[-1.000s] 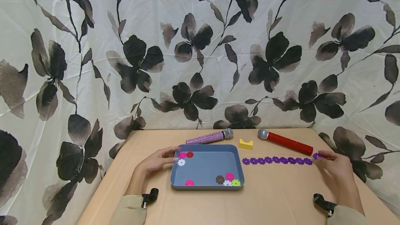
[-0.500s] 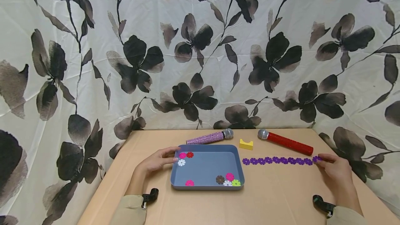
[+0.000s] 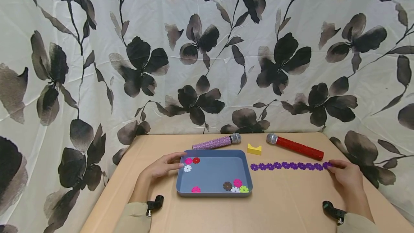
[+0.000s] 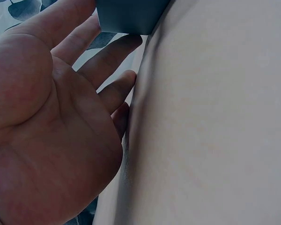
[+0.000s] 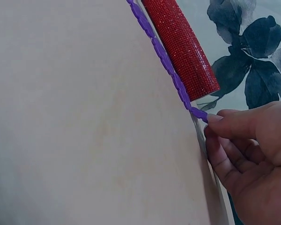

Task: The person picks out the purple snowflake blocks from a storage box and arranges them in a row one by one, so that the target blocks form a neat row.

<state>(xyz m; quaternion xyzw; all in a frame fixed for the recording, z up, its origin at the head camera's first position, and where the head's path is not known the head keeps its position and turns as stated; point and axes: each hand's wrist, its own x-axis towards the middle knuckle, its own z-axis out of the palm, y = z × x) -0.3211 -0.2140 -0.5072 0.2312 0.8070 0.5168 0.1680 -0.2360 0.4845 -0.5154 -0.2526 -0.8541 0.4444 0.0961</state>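
Observation:
Purple flower-shaped pieces form a row [image 3: 285, 165] across the right of the table. My right hand [image 3: 348, 177] pinches a purple flower piece [image 5: 199, 114] between thumb and index finger at the row's right end. That piece meets the end of the row in the right wrist view; whether it is joined there I cannot tell. My left hand [image 3: 160, 166] holds the left rim of a blue-grey tray [image 3: 213, 194], thumb and index finger at its far left corner. Pink, red, white, brown and green flower pieces [image 3: 228, 186] lie inside the tray.
Behind the row lies a red glittery microphone [image 3: 299, 148], close to my right hand. A purple glittery microphone [image 3: 215, 142] lies behind the tray. Between them stands a yellow notched block [image 3: 254, 149]. A floral cloth [image 3: 239, 64] hangs along the table's back.
My right hand has moved slightly left and down, bringing its purple flower piece from just apart to the row's right end. The left hand and tray stay in place.

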